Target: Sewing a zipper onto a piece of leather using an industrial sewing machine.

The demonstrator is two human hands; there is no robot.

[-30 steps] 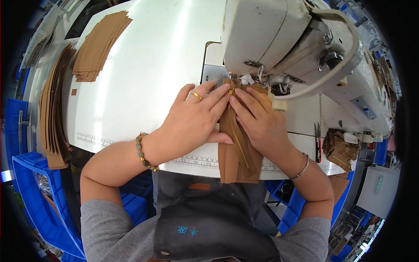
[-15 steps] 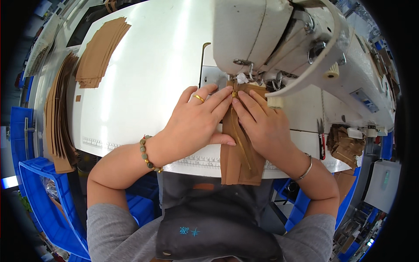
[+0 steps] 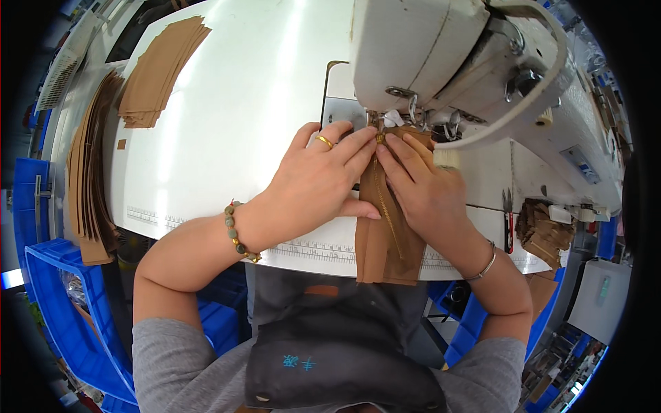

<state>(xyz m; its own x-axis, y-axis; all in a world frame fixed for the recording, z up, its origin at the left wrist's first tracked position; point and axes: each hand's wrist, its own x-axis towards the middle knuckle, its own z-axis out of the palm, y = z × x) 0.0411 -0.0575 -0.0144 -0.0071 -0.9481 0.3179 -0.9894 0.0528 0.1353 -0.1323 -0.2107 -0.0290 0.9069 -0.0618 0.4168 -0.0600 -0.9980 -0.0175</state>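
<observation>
A brown fabric strip [image 3: 370, 255] lies under the needle area of a white sewing machine [image 3: 413, 55], its near end reaching over the table's front edge. Along it runs a gold-toothed zipper [image 3: 390, 224], with a brass slider [image 3: 380, 138] close to the presser foot. My left hand [image 3: 310, 172] rests on the strip's left side, fingers stretched forward and thumb apart. On the other side my right hand [image 3: 430, 193] lies flat, its fingertips beside the slider. Both hands press the fabric from above. The needle's tip is hidden.
Brown fabric pieces [image 3: 162, 72] are stacked at the far left, with a longer pile [image 3: 93, 172] hanging over the left edge. Red-handled snips [image 3: 509, 224] lie at right beside crumpled brown scraps [image 3: 544, 230]. A blue crate [image 3: 51, 303] stands lower left. A ruler strip [image 3: 303, 249] edges the table.
The whole view has shifted slightly. Both hands and the zippered strip keep nearly the same place at the machine, with the slider perhaps a little nearer the presser foot.
</observation>
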